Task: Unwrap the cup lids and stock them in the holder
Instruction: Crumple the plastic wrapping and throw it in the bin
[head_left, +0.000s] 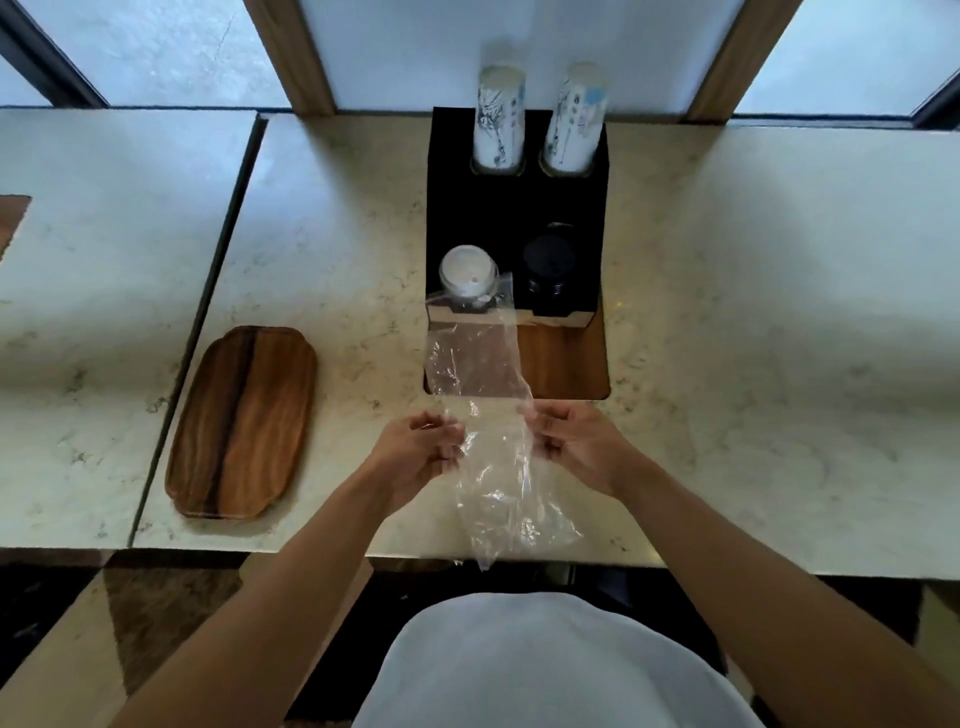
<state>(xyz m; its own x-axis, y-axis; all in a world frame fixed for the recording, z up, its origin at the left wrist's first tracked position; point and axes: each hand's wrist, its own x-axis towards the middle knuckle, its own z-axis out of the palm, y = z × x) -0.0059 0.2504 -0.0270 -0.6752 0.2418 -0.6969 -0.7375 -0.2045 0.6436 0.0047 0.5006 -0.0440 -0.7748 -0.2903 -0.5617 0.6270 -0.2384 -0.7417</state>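
Plastic wrap (483, 395) stretches from the holder toward the person in the head view, the only view there is. It is a clear sleeve whose far end drapes around the white lids (466, 275) standing in the front-left slot of the black holder (514, 208), while its near end hangs crumpled past the counter (727, 312) edge. The left hand (415, 452) pinches the sleeve's left edge with curled fingers, and the right hand (576, 447) pinches the right edge the same way, the two held a little apart with the film taut between them. Black lids (548, 265) fill the front-right slot, and two stacks of paper cups (537, 119) stand in the rear slots. A wooden tray (241, 421) lies well to the left.

By my judgement the task is near its end: the white stack sits in its slot already (whether fully seated, I cannot tell), and what remains is drawing the sleeve clear of the lids and discarding it.
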